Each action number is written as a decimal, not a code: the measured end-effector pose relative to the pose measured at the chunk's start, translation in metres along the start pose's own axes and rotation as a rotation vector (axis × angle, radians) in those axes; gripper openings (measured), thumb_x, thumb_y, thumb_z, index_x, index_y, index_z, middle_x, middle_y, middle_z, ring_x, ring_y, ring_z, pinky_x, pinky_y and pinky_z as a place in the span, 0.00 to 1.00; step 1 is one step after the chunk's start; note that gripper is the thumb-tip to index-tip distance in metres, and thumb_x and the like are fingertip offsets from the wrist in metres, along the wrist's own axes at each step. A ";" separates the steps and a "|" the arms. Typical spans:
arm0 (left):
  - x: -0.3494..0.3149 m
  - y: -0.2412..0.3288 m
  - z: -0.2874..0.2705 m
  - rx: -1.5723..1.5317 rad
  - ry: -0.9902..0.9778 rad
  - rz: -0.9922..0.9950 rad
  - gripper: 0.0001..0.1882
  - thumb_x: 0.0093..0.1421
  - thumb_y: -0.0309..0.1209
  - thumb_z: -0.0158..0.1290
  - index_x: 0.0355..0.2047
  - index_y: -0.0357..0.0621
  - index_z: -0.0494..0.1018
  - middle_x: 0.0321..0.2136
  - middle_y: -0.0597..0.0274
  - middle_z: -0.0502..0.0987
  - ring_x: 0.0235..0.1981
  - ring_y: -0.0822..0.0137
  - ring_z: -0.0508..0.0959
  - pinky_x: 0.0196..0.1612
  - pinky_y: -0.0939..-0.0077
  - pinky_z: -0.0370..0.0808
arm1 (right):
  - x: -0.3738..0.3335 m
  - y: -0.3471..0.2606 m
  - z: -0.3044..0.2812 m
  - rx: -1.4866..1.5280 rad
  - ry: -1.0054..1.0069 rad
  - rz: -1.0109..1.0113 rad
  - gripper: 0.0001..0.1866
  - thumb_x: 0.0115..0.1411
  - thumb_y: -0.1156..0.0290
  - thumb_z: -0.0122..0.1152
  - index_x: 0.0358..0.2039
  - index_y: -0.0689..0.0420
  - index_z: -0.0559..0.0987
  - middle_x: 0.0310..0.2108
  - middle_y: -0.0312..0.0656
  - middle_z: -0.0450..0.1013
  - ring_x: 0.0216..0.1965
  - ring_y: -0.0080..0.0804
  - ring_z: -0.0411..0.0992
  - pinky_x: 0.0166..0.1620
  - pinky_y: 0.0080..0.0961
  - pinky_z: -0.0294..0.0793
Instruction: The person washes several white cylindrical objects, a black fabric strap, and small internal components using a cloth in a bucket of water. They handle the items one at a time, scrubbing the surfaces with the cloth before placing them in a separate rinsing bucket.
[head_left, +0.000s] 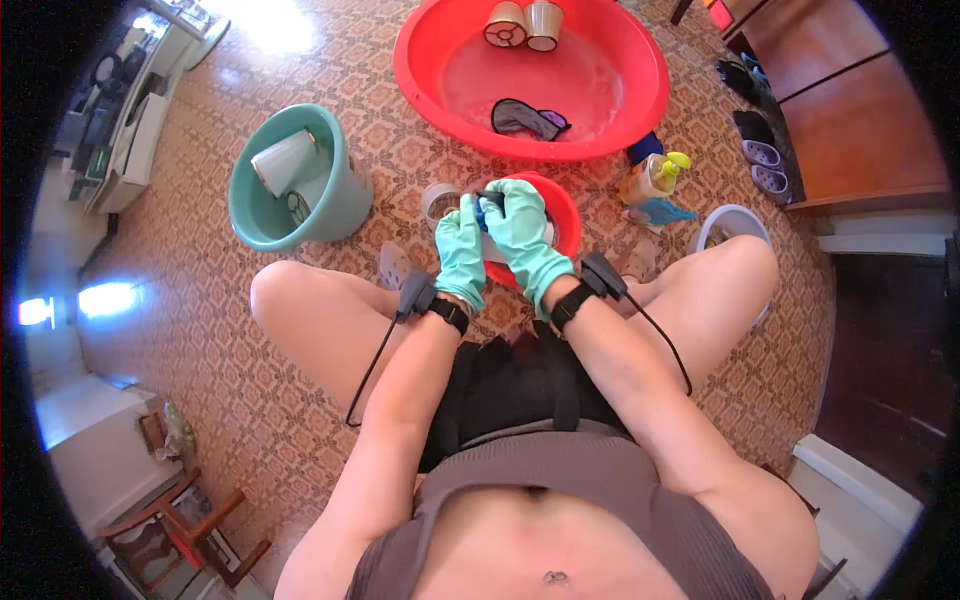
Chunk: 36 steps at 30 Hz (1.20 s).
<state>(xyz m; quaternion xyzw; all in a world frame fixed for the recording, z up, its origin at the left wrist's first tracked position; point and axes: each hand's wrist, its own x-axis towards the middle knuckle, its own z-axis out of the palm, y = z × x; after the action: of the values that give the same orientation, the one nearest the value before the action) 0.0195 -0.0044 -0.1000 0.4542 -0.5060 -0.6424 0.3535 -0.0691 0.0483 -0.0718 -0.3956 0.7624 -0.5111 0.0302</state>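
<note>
Both of my hands wear mint-green rubber gloves and meet over a small red basin (568, 222). My left hand (461, 248) is closed, its fingertips against a small dark blue and black thing (487, 209). Around the same thing curls my right hand (524, 232), also closed. Fingers cover most of it, so its kind does not show. Something whitish (490, 250) shows under my hands at the basin, mostly hidden. Just left of the basin, a small round pale container (438, 202) stands on the floor.
Ahead is a large red tub (655, 95) with water, two pale lampshade-like pieces (524, 26) and a grey cloth item (525, 119). A green bucket (350, 200) holds a white shade-like piece (284, 163). Right are a pump bottle (655, 180), blue cloth (662, 212) and pale bucket (740, 216).
</note>
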 end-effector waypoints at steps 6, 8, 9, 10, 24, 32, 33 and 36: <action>0.006 0.008 -0.008 0.073 -0.082 0.030 0.22 0.69 0.39 0.50 0.16 0.45 0.71 0.15 0.76 0.68 0.18 0.80 0.61 0.22 0.75 0.58 | 0.006 0.022 -0.024 0.104 -0.186 0.319 0.06 0.52 0.70 0.64 0.29 0.57 0.81 0.28 0.48 0.76 0.34 0.48 0.75 0.41 0.43 0.72; 0.004 0.016 -0.018 0.190 -0.068 0.106 0.23 0.69 0.38 0.50 0.15 0.46 0.69 0.15 0.77 0.66 0.18 0.81 0.60 0.21 0.76 0.57 | 0.003 -0.028 -0.016 0.046 -0.043 -0.096 0.05 0.52 0.71 0.64 0.28 0.57 0.80 0.29 0.47 0.77 0.35 0.47 0.75 0.41 0.42 0.72; 0.001 0.017 -0.014 0.187 -0.072 0.102 0.23 0.69 0.38 0.50 0.15 0.46 0.69 0.15 0.77 0.66 0.18 0.81 0.60 0.21 0.76 0.57 | 0.009 -0.029 -0.011 -0.099 -0.153 -0.117 0.06 0.52 0.71 0.65 0.31 0.58 0.80 0.29 0.47 0.76 0.35 0.46 0.75 0.43 0.41 0.73; 0.000 0.017 -0.016 0.159 -0.062 0.091 0.23 0.69 0.38 0.50 0.15 0.46 0.68 0.14 0.78 0.65 0.17 0.81 0.59 0.21 0.76 0.55 | 0.014 -0.034 -0.005 -0.039 -0.103 -0.139 0.08 0.52 0.69 0.65 0.31 0.59 0.80 0.29 0.49 0.77 0.34 0.47 0.76 0.41 0.40 0.74; 0.010 0.020 -0.004 0.022 -0.128 0.109 0.24 0.70 0.41 0.49 0.15 0.48 0.68 0.14 0.78 0.64 0.15 0.81 0.57 0.19 0.76 0.53 | 0.040 -0.020 -0.030 0.099 -0.217 0.040 0.06 0.54 0.75 0.63 0.32 0.62 0.81 0.27 0.48 0.78 0.28 0.35 0.77 0.35 0.32 0.75; 0.009 0.025 -0.002 0.066 -0.122 0.116 0.25 0.69 0.40 0.49 0.15 0.42 0.70 0.12 0.72 0.64 0.15 0.78 0.59 0.19 0.72 0.55 | 0.024 -0.023 -0.035 0.067 -0.115 -0.183 0.06 0.49 0.72 0.67 0.28 0.59 0.81 0.28 0.49 0.77 0.33 0.48 0.75 0.39 0.39 0.74; 0.001 0.033 0.005 0.201 -0.147 0.110 0.25 0.69 0.40 0.49 0.15 0.42 0.70 0.11 0.72 0.64 0.15 0.78 0.59 0.19 0.72 0.56 | 0.038 -0.001 -0.039 0.241 -0.198 0.147 0.06 0.50 0.72 0.67 0.28 0.59 0.81 0.28 0.48 0.77 0.34 0.47 0.75 0.40 0.38 0.75; 0.005 0.033 0.000 0.189 -0.137 0.120 0.25 0.69 0.39 0.49 0.14 0.43 0.69 0.11 0.73 0.63 0.15 0.78 0.58 0.19 0.72 0.55 | 0.028 -0.003 -0.033 0.242 -0.203 0.011 0.06 0.49 0.73 0.67 0.29 0.58 0.81 0.30 0.48 0.77 0.35 0.45 0.76 0.42 0.37 0.75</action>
<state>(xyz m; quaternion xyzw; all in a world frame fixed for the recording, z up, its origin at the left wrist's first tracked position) 0.0173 -0.0171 -0.0694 0.4096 -0.6134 -0.5990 0.3117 -0.1015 0.0545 -0.0436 -0.4343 0.6905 -0.5566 0.1573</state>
